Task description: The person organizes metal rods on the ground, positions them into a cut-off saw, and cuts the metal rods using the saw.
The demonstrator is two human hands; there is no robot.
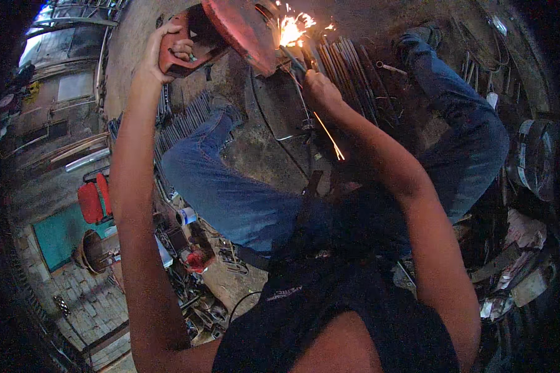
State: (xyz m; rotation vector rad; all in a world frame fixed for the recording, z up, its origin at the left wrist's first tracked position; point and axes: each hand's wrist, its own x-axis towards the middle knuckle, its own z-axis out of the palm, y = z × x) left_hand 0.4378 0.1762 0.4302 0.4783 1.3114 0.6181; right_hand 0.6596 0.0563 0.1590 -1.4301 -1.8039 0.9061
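Observation:
At the upper left, my left hand [168,53] is wrapped round the red D-shaped handle of a cut-off saw [246,31]. The saw's red blade guard tilts down toward the middle. Bright sparks [292,30] burst out beside the guard, hiding the spot where the blade cuts. My right hand [323,90] is closed on a dark metal rod [294,59] just below the sparks; the rod's far end is lost in the glare. An orange spark streak falls below my right wrist.
Dark metal rods [348,68] lie side by side right of the saw, and more rods [190,121] lie by my left foot. A ring-ended tool [392,67] is near my right leg. A cable [261,112] crosses the floor. A red case [93,202] stands far left.

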